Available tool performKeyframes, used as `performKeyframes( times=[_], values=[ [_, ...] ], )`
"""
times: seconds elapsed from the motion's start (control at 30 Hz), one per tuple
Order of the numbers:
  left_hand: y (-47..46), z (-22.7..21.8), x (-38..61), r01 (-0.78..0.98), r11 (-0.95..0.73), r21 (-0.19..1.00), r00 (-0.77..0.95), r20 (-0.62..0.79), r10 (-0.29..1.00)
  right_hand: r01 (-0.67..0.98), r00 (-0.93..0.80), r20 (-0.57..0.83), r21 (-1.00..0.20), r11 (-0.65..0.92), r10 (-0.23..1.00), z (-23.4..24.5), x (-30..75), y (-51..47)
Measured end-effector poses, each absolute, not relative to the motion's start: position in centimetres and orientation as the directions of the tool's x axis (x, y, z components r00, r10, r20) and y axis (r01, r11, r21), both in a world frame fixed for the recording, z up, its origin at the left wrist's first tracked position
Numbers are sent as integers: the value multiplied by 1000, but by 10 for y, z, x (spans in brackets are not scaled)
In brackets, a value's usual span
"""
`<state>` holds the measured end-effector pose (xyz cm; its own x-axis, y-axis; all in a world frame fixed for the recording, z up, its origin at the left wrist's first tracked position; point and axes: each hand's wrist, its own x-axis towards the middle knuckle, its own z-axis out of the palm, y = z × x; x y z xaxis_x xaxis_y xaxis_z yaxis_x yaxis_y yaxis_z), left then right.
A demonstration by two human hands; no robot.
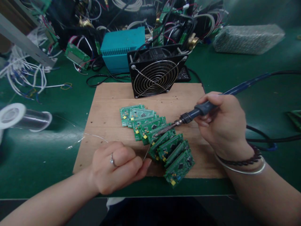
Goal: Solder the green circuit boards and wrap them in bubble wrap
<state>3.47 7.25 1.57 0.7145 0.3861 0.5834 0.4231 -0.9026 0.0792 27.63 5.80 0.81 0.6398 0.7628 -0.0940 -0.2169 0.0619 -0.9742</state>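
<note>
My right hand (221, 122) is closed around the blue handle of a soldering iron (199, 111). Its tip points down and left at the middle of a fanned row of green circuit boards (154, 127); whether it touches one I cannot tell. My left hand (119, 166) is pinched on a thin strand of solder wire (147, 152), whose end reaches up to the boards near the iron's tip. Behind this hand the wire trails left toward a spool of solder (28, 117). The boards overlap one another on a brown cardboard sheet (94, 160).
A black fan (156, 75) with a wire guard stands at the sheet's back edge. Behind it are a teal box (122, 44) and tangled wired assemblies. White cables (30, 69) lie at left, a bubble-wrapped package (249, 39) at back right. The iron's cord (279, 72) runs off right.
</note>
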Motion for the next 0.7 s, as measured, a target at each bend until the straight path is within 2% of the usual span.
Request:
performKeyframes(
  times=[0.1,0.33,0.5,0.7],
  values=[
    [74,16,35,364,-931,30,745,590,311,-194,637,-72,-978,69,768,7,275,57],
    [74,13,32,364,-930,46,738,595,318,-170,637,-28,-980,105,771,4,274,54],
    [74,13,32,381,-924,29,749,576,327,-125,638,52,-978,170,769,1,274,56],
    [75,15,33,369,-928,42,743,587,322,-144,633,75,-967,212,770,0,273,57]
  ],
)
